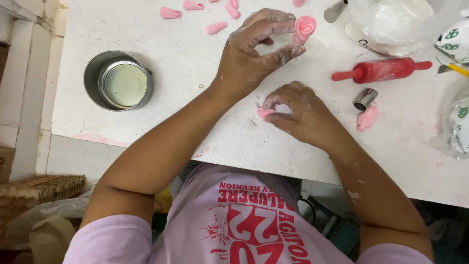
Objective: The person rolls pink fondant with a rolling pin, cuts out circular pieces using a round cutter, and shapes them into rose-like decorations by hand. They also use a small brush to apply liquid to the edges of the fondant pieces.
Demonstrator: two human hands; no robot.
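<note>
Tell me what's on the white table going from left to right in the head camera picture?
Round metal tin → left hand holding a rolled pink dough flower → red rolling pin → clear plastic bag.

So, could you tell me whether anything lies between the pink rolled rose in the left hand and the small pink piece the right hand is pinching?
Nothing visible does. The left hand holds the rolled pink rose at its fingertips, and the right hand pinches a small pink petal piece below it. Only bare white tabletop lies between them.
</note>
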